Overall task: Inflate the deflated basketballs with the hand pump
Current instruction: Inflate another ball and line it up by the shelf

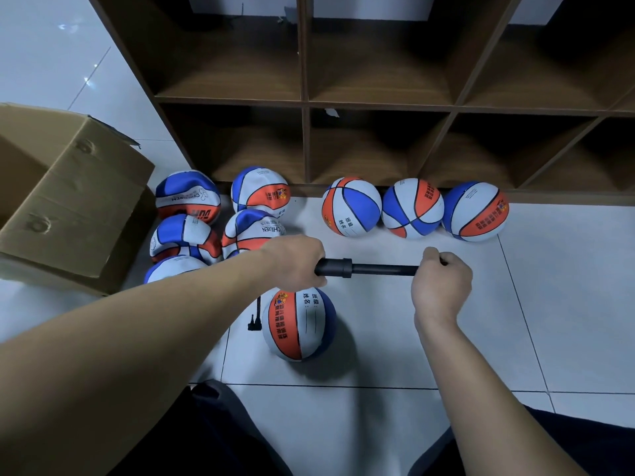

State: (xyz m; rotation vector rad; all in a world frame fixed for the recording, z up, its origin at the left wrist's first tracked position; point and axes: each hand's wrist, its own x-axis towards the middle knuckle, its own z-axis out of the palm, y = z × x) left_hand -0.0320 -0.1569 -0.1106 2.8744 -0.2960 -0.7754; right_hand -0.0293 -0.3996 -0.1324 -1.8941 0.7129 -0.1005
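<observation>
My left hand [294,261] grips the barrel of a black hand pump [357,268], held level above the floor. My right hand [441,281] grips the handle end, with the rod drawn out between the two hands. A thin black hose [255,317] hangs from the left end of the pump beside a blue, white and orange basketball [299,324] lying on the tiles below it. Several dented, deflated balls [187,197] are heaped at the left. Three round balls [412,207] stand in a row against the shelf.
A brown wooden cubby shelf [305,108] with empty compartments fills the back. An open cardboard box [68,197] lies at the left, next to the deflated balls. White tiled floor [532,321] stretches to the right. My dark trouser legs are at the bottom edge.
</observation>
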